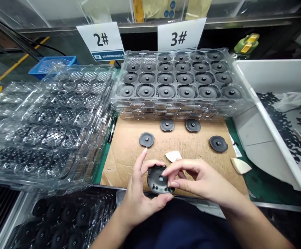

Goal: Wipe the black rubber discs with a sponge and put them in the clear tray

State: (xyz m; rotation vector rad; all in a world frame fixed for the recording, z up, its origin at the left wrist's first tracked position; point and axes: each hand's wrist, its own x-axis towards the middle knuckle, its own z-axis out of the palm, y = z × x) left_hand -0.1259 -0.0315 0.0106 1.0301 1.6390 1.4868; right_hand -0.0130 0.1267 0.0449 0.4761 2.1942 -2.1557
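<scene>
Blk oval part held just above cardboard at near edge of counter; its rim is gripped by L hand, thumb & fingers curved wide round it. R hand nearly closed, fingertips set against part's inner face; whether anything's pinched can't be told. 4 similar discs laid beyond, nr clear tray stack

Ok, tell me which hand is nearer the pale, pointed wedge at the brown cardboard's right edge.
Right. The right hand is left of the pale wedge, not touching it; the left hand is farther left.
</scene>
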